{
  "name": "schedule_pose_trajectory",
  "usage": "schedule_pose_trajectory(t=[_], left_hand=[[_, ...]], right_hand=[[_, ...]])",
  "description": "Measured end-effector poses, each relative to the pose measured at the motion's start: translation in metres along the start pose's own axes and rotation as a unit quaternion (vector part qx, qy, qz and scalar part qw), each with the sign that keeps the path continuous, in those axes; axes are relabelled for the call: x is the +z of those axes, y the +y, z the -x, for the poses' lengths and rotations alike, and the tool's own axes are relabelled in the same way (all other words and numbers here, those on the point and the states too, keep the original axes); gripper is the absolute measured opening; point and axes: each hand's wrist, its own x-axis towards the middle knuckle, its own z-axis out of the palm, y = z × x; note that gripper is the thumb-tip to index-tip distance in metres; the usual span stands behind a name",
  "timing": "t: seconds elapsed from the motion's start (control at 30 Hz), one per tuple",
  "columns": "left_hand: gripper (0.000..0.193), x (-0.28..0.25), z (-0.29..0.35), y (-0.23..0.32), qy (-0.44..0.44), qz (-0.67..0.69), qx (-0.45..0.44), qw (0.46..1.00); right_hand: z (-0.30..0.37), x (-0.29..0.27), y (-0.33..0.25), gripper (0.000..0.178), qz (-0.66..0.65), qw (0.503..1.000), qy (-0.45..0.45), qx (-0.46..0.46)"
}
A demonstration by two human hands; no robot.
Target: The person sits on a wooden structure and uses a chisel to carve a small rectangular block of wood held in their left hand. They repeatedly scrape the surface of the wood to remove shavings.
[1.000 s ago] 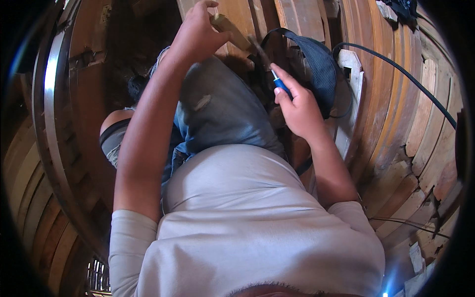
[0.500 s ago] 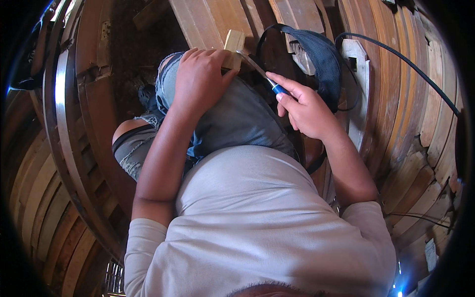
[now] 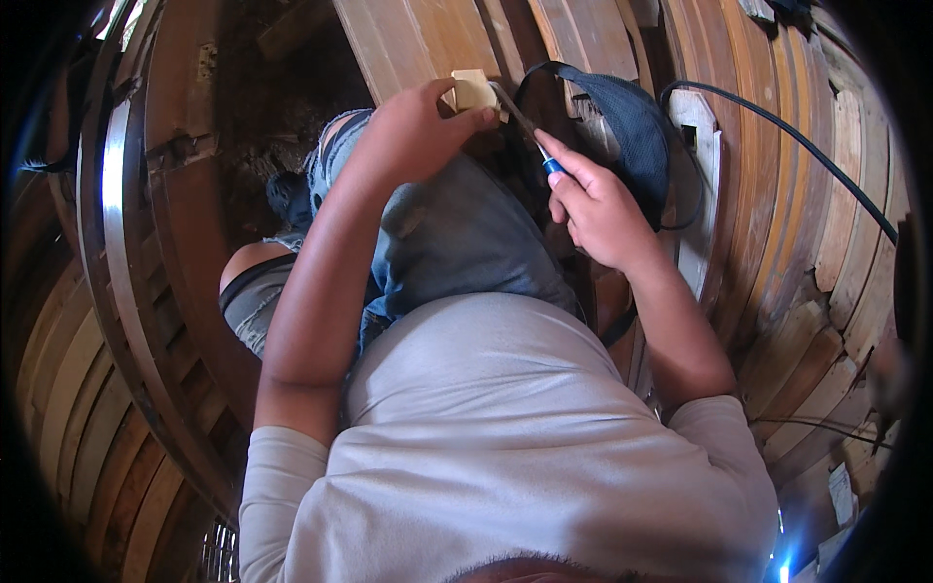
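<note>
Pale wood block (image 3: 474, 90), small and squarish from here, sits in the left hand (image 3: 418, 131), pinched between thumb and fingers, just beyond the thigh in blue jeans (image 3: 447, 228) and in front of the brown boards (image 3: 428, 49). Right hand (image 3: 603, 209) is closed round the blue handle of a narrow metal tool (image 3: 523, 120) (chisel-like, exact type unclear), index finger stretched along it toward the shank.

Changed in the last half second: block has been turned. It showed a longer side with the left hand laid over its lower end; now a broad, squarish face is toward the camera and the hand has shifted to hold it from the left. Tool tip has gone from in front of the block to its right edge. Likely means a different side is now being presented to the tip.

Hard to make out: whether the tip actually touches the wood or only overlaps it in view; whether the block rests on anything. Left fingertips are mostly behind the block, and the handle's butt is hidden in the right palm. Dark mesh item (image 3: 637, 141) beside the right hand: kind uncertain.
</note>
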Motion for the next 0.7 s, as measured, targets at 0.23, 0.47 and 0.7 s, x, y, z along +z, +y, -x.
schedule_pose_trajectory(t=[0.23, 0.47, 0.7], left_hand=[[0.076, -0.01, -0.009, -0.001, -0.016, 0.028, -0.02, 0.999], [0.079, -0.004, -0.014, -0.018, -0.029, 0.07, -0.016, 0.997], [0.054, 0.01, -0.048, -0.052, -0.109, 0.518, -0.016, 0.848]], right_hand=[[-0.015, -0.009, -0.014, 0.055, 0.011, 1.0, -0.02, -0.004], [-0.007, -0.002, 0.007, 0.039, -0.143, 0.989, 0.016, 0.019], [0.056, -0.023, 0.103, 0.012, -0.33, 0.942, 0.048, -0.027]])
